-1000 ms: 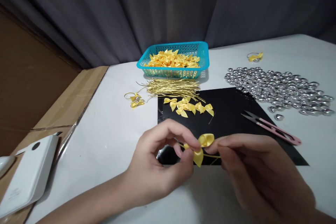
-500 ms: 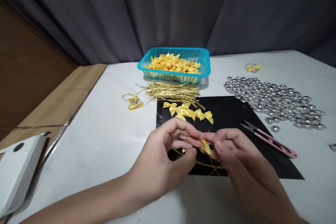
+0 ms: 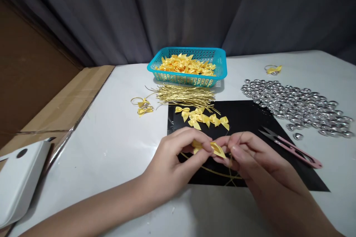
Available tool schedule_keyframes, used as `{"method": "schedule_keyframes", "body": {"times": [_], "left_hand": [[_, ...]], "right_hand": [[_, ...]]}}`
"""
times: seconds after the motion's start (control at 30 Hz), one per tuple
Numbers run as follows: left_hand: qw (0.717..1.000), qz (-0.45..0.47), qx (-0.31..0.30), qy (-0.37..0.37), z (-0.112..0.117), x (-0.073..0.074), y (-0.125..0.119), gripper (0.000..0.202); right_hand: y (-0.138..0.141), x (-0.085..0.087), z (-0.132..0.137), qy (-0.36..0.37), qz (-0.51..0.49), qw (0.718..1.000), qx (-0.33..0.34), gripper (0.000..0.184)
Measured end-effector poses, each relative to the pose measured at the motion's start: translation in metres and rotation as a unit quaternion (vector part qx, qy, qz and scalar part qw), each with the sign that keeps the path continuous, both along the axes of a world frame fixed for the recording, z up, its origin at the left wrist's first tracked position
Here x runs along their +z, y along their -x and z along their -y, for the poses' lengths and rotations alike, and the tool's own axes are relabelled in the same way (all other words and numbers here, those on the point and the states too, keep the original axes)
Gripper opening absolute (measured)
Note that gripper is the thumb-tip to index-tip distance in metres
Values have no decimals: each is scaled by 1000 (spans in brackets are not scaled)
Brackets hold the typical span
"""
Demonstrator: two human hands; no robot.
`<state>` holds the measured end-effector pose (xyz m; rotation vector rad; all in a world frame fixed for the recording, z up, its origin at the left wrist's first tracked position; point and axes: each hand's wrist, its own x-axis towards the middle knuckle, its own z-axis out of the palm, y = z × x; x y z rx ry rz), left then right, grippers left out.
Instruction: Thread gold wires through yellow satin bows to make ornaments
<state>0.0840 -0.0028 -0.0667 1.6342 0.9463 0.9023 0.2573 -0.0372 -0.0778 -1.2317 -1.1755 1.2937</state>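
Note:
Between thumb and fingers, my left hand (image 3: pixel 179 157) pinches a yellow ribbon bow (image 3: pixel 218 150). My right hand (image 3: pixel 251 155) is closed close beside it, its thumb and forefinger pressed on thin gold thread or wire; a fine strand shows below the fingertips. A gold wire (image 3: pixel 214 172) curves under both hands, over a black mat (image 3: pixel 239 118). Several loose yellow bows (image 3: pixel 204 118) lie on the mat just beyond my fingers. Pink-handled thread snips (image 3: pixel 299 152) rest on the mat to the right of my right hand.
A blue basket (image 3: pixel 222 68) of yellow bows stands at the back, with a bundle of gold wires (image 3: pixel 186 95) before it. Silver heart beads (image 3: pixel 300 107) are heaped at right. Looped bow pieces (image 3: pixel 144 107) lie left, another (image 3: pixel 274 69) far right. A white device (image 3: pixel 22 181) sits left.
My left thumb has closed against the fingers, gripping the bow, which now shows more between the hands. The whole view has shifted slightly.

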Motion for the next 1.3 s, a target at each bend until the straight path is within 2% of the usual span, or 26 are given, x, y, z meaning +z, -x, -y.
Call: {"method": "schedule_keyframes", "body": {"times": [0.17,0.33,0.43,0.53,0.7,0.77,0.87,1.0,1.1,1.2,1.3], "left_hand": [[998,25,27,46,-1,5,-2,14],[996,39,23,80,0,8,-2,14],[996,35,4,79,-1,10,-1,16],[998,21,-20,55,-3,12,2,17],[994,-6,-109,28,-10,20,9,17],[992,-9,-125,20,-12,21,10,17],[991,4,-129,44,-13,19,11,20],[983,68,-132,110,-15,14,11,24],[977,105,-130,133,-16,12,12,28],[976,120,-116,136,-16,9,12,29],[984,101,-105,100,-16,8,13,30]], "right_hand": [[3,5,2,-37,75,996,34,23],[4,3,3,46,88,995,10,26],[0,0,0,54,95,993,31,27],[-5,-1,-3,43,118,992,22,28],[-10,3,-3,-9,148,988,42,25],[-10,5,-3,-16,142,989,40,24],[-9,6,-4,-16,145,988,43,24],[-9,6,-2,-27,123,991,52,22],[-5,5,3,-33,100,993,44,18],[1,4,7,-35,83,996,7,15],[4,3,7,-75,118,990,28,11]]}}
